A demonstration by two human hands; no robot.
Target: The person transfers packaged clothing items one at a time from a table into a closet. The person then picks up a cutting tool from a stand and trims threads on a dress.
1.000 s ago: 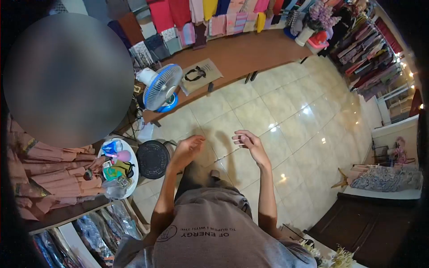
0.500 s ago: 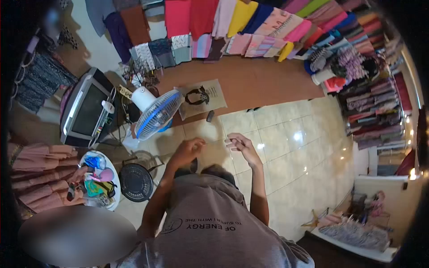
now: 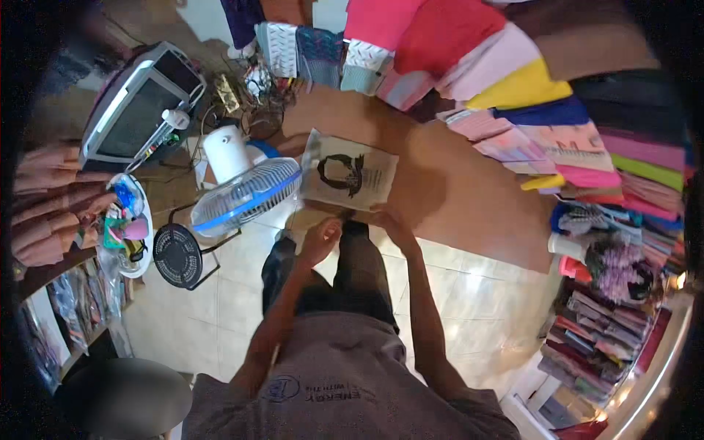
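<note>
Above my knees, my left hand (image 3: 321, 240) hovers with loosely curled fingers and nothing visible in them. My right hand (image 3: 394, 229) reaches forward, its fingers stretched towards the near edge of a pale printed plastic bag (image 3: 378, 178) with a dark wreath-like design. Whether those fingertips touch the bag cannot be made out. It lies flat on a brown mat (image 3: 455, 198). A small dark object (image 3: 349, 214) is partly visible at the mat's edge, between my hands.
A blue-and-white fan (image 3: 249, 194) stands left of the bag. Behind it are a television (image 3: 139, 114) and tangled cables. A black round stool (image 3: 178, 255) and a white tray (image 3: 147, 249) of small items stand left. Folded fabrics (image 3: 506, 95) line the back.
The view has shifted, and my legs now show, knees bent. Both hands have come closer to the printed bag, the right one now beside its near edge.
</note>
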